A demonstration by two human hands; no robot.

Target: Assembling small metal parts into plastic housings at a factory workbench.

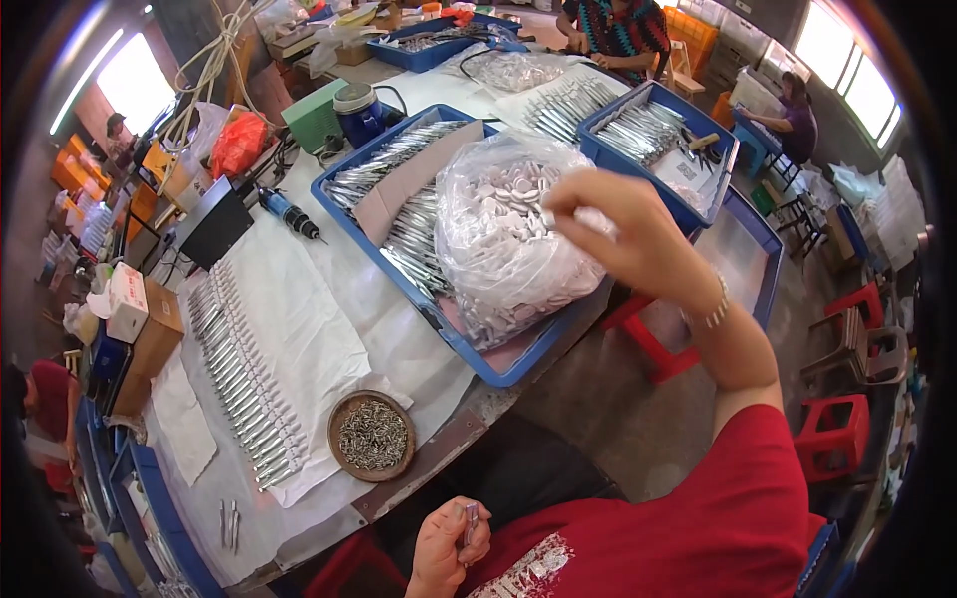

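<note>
My left hand (449, 546) is closed in front of my body, low in the view. A small shiny metal piece (471, 520) shows between its thumb and fingers. Over an open clear plastic bag (513, 309), my right hand (623, 227) is pinched; what its fingertips hold, if anything, is too small to make out. Many small white rounded pieces (513, 191) fill the bag. It sits in a blue tray (503, 377) beside bundles of slim silver metal rods (414, 244) and a cardboard strip (399, 184).
A round bowl (337, 463) of tiny metal parts stands near the table edge. Left of it, a row of silver rods with white ends (244, 369) lies on white paper. A blue electric screwdriver (289, 212) lies farther back. Another blue tray (723, 179) is at right, red stools (835, 429) below.
</note>
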